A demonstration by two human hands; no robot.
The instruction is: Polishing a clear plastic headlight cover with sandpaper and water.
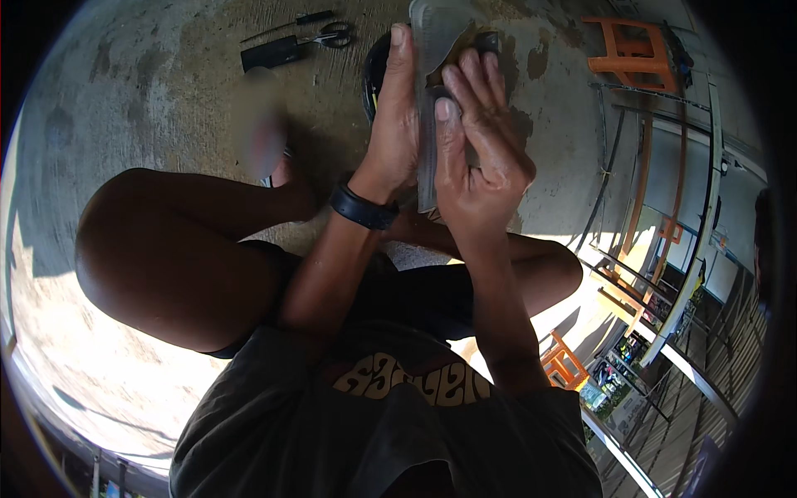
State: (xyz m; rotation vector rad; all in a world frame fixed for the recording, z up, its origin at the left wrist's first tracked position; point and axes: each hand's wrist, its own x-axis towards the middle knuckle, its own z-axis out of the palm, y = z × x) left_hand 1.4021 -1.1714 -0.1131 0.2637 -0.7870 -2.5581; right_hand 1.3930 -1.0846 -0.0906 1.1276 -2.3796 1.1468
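My left hand (393,118), with a black band on its wrist, lies flat with its palm edge against a long, translucent grey strip-like piece (429,37). What the piece is, I cannot tell. My right hand (479,131) is on the piece's other side, fingers bent and thumb pressed close to it. A dark brown opening or patch shows near those fingertips. Behind my left hand a black rounded object (375,75) is partly hidden on the concrete floor.
Scissors (333,36), a black-covered blade or case (269,54) and a thin tool with a black handle (314,17) lie on the floor at the upper left. An orange plastic stool (629,53) is at the upper right, beside metal framing (713,155). My bent legs flank my arms.
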